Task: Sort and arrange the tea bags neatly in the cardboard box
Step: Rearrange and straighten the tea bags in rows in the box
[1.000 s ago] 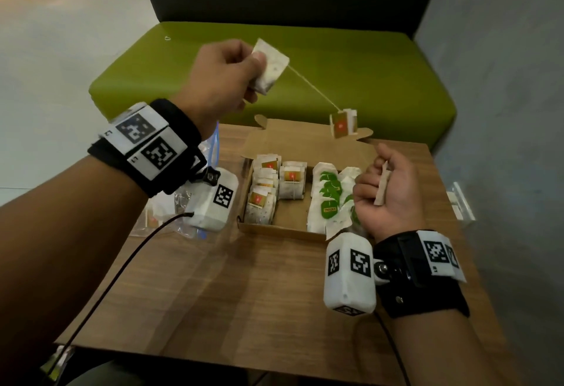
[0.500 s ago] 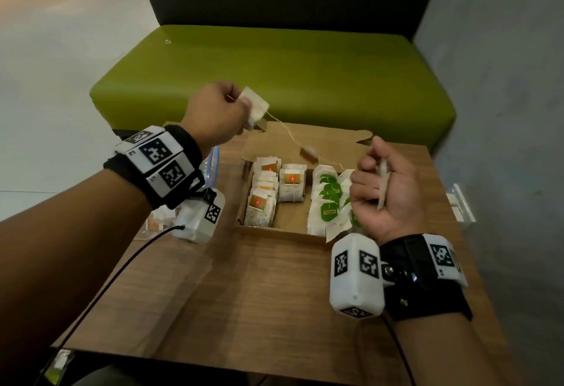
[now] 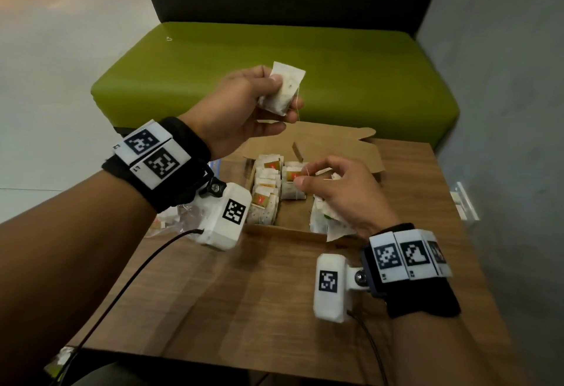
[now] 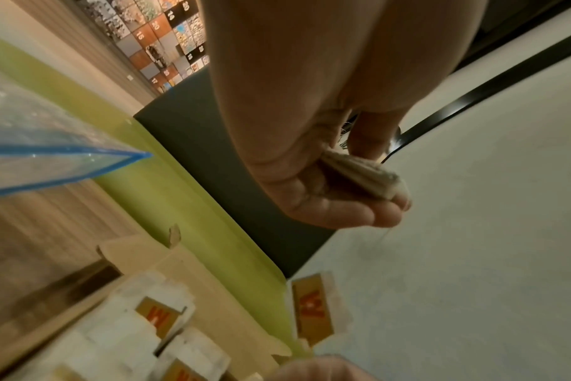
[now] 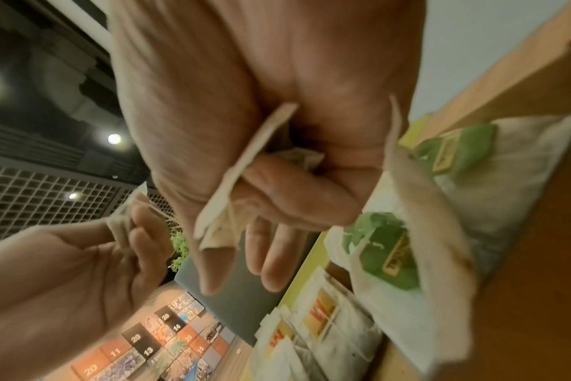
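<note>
My left hand (image 3: pixel 285 92) is raised over the box's far side and pinches a white tea bag (image 3: pixel 290 80), also seen in the left wrist view as tea bag (image 4: pixel 359 177). Its thread hangs down to my right hand (image 3: pixel 305 175), whose thumb and forefinger close at the orange tag (image 4: pixel 312 314). The right hand's other fingers curl round a second tea bag (image 5: pixel 245 175). The open cardboard box (image 3: pixel 287 231) holds rows of orange-tagged bags (image 3: pixel 265 190) on the left. Green-tagged bags (image 5: pixel 385 257) on the right are largely hidden under my right hand.
A clear zip bag (image 4: pixel 49 159) with more tea bags lies left of the box on the wooden table (image 3: pixel 244 294). The box lid (image 3: pixel 335 147) stands open at the back. A green bench (image 3: pixel 305 59) runs behind the table, and a grey wall closes the right side.
My left hand dropped, then moved right with the tea bag. The tag, which swung free over the box, now sits at my right fingers. My right hand turned palm-down and moved left.
</note>
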{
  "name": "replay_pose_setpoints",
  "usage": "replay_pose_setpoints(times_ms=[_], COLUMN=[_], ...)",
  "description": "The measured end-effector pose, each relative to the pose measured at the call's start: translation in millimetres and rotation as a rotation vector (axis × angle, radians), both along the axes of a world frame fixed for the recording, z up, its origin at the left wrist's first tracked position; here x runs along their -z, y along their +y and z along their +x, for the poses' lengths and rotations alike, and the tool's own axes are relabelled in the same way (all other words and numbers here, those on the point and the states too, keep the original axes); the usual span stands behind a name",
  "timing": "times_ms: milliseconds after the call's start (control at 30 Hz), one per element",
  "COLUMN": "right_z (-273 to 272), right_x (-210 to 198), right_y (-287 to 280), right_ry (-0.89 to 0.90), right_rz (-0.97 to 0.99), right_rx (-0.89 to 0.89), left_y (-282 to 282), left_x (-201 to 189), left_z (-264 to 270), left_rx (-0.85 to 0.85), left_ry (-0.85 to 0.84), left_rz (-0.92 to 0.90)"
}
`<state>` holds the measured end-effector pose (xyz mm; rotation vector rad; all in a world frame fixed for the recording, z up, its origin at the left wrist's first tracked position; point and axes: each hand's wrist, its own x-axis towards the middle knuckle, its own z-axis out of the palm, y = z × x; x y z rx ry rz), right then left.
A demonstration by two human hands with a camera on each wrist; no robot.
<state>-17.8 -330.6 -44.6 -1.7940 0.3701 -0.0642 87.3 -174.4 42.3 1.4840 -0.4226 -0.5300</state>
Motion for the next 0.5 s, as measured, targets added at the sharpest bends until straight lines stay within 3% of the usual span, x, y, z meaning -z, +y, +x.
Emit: replay_pose_setpoints(times_ms=[100, 267, 367, 500], right_z=[2, 3, 4, 1], right_x=[2, -3, -5, -5], right_y=[3, 7, 9, 4], right_ry=[-0.046, -0.197, -0.293, -0.284], right_rz=[-0.039, 0.061, 0.044, 0.049], right_rx=[0.011, -0.034, -0.011, 0.002], left_y=[-2, -4, -3, 5], left_x=[-1, 2, 6, 12], left_z=[-6, -11, -9, -4], left_rx=[0.045, 0.088, 0.034, -0.085], left_ry=[0.056, 0.074, 0.078, 0.100], left_rz=[-0.054, -0.046, -0.018, 0.019])
